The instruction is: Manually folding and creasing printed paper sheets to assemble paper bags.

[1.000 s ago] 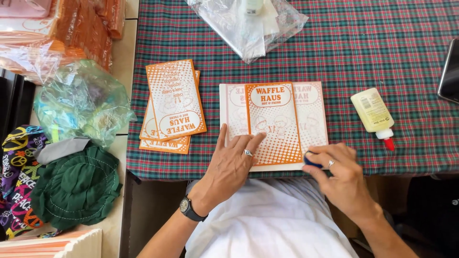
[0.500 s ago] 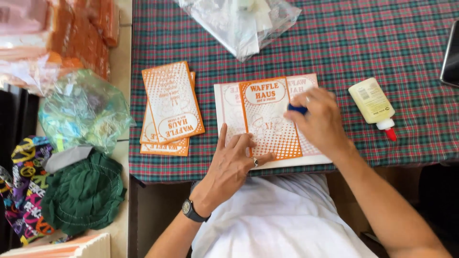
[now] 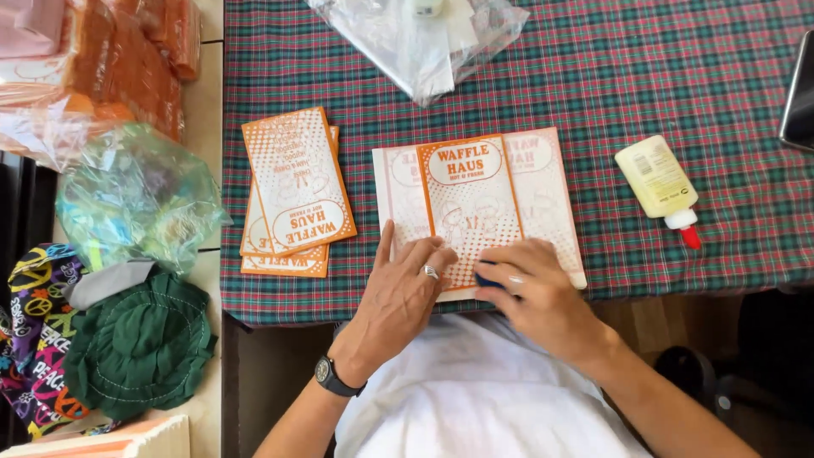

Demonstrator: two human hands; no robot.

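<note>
An orange-and-white printed paper bag (image 3: 475, 199) lies flat on the plaid tablecloth (image 3: 593, 76), on top of a pale printed sheet. My left hand (image 3: 398, 297), with a ring and a wristwatch, presses flat on the bag's lower left part. My right hand (image 3: 538, 293) rests on the bag's lower edge and holds a small dark blue object (image 3: 487, 277), mostly hidden under the fingers. A stack of similar orange bags (image 3: 292, 191) sits to the left.
A white glue bottle with a red tip (image 3: 660, 188) lies at the right. A clear plastic bag (image 3: 424, 38) sits at the table's far edge. A dark device (image 3: 799, 93) is at the right edge. Fabric bundles and plastic-wrapped goods (image 3: 127, 203) crowd the left.
My right hand went up along the bag's right side with the blue object, then came back down to the bottom edge. My left hand stayed pressing on the bag.
</note>
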